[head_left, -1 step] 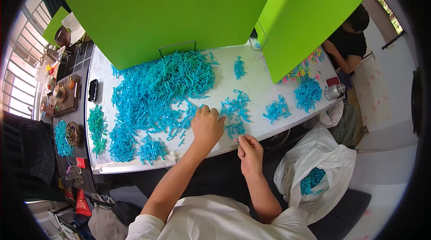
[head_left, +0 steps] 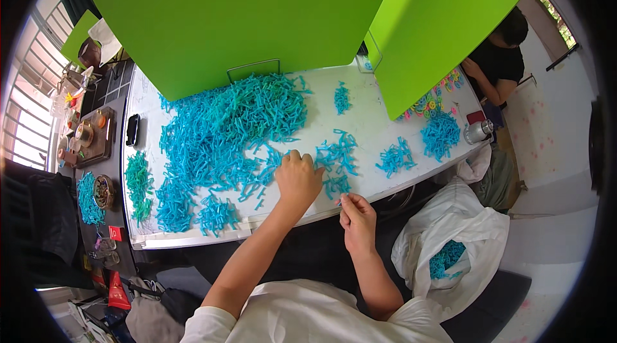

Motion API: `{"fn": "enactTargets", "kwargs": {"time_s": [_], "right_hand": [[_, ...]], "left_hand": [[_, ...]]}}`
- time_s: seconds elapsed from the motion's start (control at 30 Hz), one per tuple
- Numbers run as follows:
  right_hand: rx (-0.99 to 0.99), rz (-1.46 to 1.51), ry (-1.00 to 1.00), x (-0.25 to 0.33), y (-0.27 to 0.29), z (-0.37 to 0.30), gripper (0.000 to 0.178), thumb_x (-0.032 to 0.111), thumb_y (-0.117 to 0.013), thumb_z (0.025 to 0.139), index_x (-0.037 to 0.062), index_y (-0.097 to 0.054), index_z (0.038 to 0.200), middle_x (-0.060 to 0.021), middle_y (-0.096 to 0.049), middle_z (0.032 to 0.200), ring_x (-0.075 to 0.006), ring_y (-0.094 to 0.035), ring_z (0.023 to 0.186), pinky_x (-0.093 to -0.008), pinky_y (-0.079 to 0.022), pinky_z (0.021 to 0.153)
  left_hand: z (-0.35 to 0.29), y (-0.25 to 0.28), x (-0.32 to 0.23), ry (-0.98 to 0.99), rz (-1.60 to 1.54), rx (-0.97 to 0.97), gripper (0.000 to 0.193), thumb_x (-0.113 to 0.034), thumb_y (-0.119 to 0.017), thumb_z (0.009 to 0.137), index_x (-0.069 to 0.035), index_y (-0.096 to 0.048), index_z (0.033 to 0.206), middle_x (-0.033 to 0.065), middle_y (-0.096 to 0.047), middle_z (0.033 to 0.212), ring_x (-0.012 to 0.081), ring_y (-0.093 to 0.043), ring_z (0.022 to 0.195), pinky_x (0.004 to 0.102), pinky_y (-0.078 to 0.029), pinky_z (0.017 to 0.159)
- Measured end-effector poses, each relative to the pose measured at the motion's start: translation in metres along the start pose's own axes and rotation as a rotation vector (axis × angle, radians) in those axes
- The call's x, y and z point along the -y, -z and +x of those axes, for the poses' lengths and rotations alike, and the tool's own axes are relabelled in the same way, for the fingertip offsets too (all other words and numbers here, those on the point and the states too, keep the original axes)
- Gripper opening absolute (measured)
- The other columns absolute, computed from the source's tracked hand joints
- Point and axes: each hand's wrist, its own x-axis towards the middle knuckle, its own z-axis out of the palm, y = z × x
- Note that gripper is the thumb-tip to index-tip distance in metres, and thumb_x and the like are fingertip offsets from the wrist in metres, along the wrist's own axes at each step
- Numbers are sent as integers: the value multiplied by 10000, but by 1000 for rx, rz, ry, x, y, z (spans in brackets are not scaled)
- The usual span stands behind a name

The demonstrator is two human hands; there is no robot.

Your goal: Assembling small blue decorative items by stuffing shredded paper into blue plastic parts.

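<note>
Over the near edge of a large heap of small blue plastic pieces [head_left: 225,131], my left hand [head_left: 299,181] has its fingers curled downward; the tips are hidden beneath the hand. Just right of it lies a loose cluster of the same blue pieces [head_left: 337,153]. At the table's front edge, my right hand [head_left: 357,217] is closed in a pinch, with a bit of a small blue plastic piece [head_left: 337,201] showing at the thumb and fingertip. The two hands are apart from each other.
Upright green panels [head_left: 257,15] stand across the back of the white table [head_left: 308,211]. Smaller blue piles [head_left: 441,134] lie to the right, near a metal canister [head_left: 479,131]. A white sack [head_left: 418,240] holds more pieces. Another person [head_left: 504,54] sits beyond the right panel.
</note>
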Motion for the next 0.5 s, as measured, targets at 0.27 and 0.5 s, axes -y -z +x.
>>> {"fn": "enactTargets", "kwargs": {"time_s": [0.27,0.5], "right_hand": [[82,77,-68,0,13,-3,132,12,-658,903,13,-623,1030,-62,-648,856,-34,-425,536,-184,-267,451],[101,-49,75,18,4,-9,86,5,-691,885,8,-657,964,23,-567,742,-8,-391,565,-183,-247,476]], "left_hand": [[1,-6,-10,-39,-156,4,176,-151,-771,737,-45,-642,791,123,-670,807,310,-656,754,408,-529,631],[-41,54,6,46,-763,168,205,22,-737,800,-12,-685,996,122,-721,850,181,-695,752,290,-533,671]]}}
